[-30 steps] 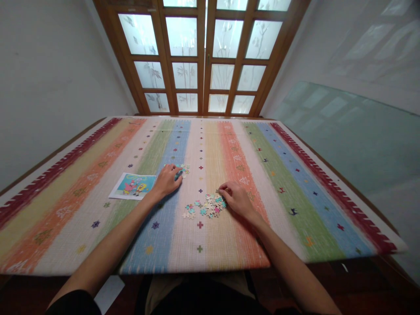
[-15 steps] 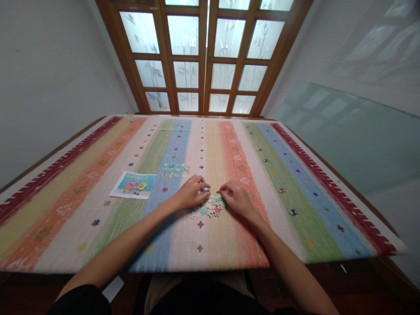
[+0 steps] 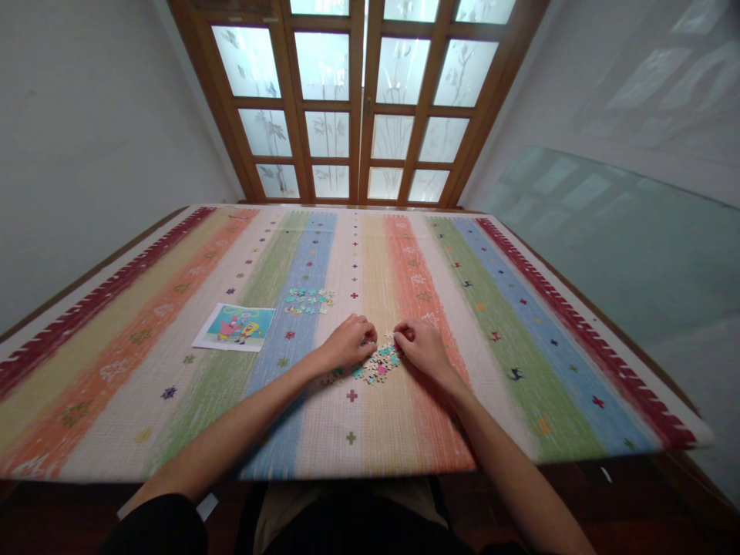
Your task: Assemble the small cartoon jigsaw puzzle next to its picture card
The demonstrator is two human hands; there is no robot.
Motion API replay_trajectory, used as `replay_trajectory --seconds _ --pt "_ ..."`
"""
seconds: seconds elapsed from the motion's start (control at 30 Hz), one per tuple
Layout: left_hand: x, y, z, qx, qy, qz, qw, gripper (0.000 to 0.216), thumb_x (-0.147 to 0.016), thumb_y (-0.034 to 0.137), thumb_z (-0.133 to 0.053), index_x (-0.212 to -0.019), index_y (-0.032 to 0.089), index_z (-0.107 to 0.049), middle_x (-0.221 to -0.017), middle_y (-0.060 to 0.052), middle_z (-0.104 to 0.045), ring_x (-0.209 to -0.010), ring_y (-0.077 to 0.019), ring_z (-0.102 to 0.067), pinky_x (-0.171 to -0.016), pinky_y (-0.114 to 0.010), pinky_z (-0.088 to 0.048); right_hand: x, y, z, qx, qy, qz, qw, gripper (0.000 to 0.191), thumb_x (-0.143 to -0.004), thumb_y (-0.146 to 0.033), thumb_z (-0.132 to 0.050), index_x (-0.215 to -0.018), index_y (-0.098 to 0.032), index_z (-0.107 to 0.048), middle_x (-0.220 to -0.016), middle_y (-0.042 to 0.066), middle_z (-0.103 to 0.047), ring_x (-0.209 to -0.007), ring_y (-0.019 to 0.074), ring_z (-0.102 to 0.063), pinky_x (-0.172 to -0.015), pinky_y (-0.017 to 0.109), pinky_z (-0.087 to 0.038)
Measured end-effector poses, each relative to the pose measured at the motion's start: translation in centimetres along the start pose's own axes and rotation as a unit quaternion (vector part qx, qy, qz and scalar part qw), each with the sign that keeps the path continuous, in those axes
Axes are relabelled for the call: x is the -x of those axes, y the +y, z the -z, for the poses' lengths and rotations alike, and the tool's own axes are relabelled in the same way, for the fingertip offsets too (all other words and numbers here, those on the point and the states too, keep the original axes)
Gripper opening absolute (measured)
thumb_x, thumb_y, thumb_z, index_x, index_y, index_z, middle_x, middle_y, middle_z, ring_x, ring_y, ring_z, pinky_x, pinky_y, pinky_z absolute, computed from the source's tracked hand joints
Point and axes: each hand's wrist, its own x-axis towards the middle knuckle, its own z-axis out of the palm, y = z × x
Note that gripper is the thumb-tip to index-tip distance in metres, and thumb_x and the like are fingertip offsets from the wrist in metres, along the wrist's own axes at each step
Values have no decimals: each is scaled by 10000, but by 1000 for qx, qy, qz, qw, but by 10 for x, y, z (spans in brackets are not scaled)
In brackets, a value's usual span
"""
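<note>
Jigsaw pieces [image 3: 380,371], loose pile; left hand [image 3: 349,342], right hand [image 3: 423,347] at edges, fingers curled; whether pinching a piece, cannot tell.

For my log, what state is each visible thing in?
Multicoloured jigsaw pile: loose, heaped.
Left hand: fingers curled, at pile's left; grip unclear.
Right hand: fingers curled, at pile's right; grip unclear.
Teal and pale jigsaw pieces: in rough rows.
Rectangular colourful cartoon print: face up.
Striped multicoloured cloth: spread out.
Brown wooden glazed doors: closed or nearly.
</note>
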Motion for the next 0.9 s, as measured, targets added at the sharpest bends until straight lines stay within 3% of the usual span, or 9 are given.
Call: replay_trajectory --seconds 0.17,0.37,0.47,0.6,0.77,0.9 --pt "-1 -10 10 33 20 24 999 64 -869 207 -636 -843 213 -694 -827 -46 -715 -769 -204 -638 -735 -350 -514 1 1 -2 23 8 8 1000 149 -852 -196 -581 -851 -194 -731 -845 76 -716 -845 244 -599 -808 367 -408" --pt "5 -50 40 32 123 94 987 62 -873 217 -630 -887 208 -689 -857 -56 -726 -776 -215 -643 -784 -394 -518 1 1 -2 29 16 9 999 145 -852 -197 -583 -825 -200 -725 -844 71 -708 -833 244 -593 -788 362 -399" --pt "10 -71 50 2 142 107 984 93 -852 203 -639 -935 209 -681 -851 -49 -727 -788 -225 -651 -808 -405 -517 2 -1 -1 30 18 12 999 143 -852 -195 -587 -827 -199 -728 -851 77 -705 -839 248 -595 -792 367 -401" --pt "14 -86 53 -43 139 97 985 94 -852 212 -654 -946 217 -666 -833 -44 -706 -854 -253 -647 -872 -434 -505 3 -3 -1 31 14 24 999 157 -868 -206 -579 -829 -203 -731 -860 81 -703 -848 255 -595 -802 377 -402" --pt "15 -87 49 -77 162 77 981 98 -874 232 -652 -968 207 -665 -1020 -80 -655 -1050 -282 -594 -981 -453 -472 3 -5 1 29 4 20 999 155 -873 -213 -585 -846 -191 -736 -886 90 -697 -881 264 -601 -846 395 -404" --pt "21 -88 47 -125 173 54 975 146 -937 249 -575 -1000 200 -698 -1037 -93 -614 -1041 -275 -570 -980 -444 -475 3 -5 1 24 5 21 999 161 -879 -208 -581 -845 -193 -737 -908 91 -701 -903 267 -603 -856 394 -403"
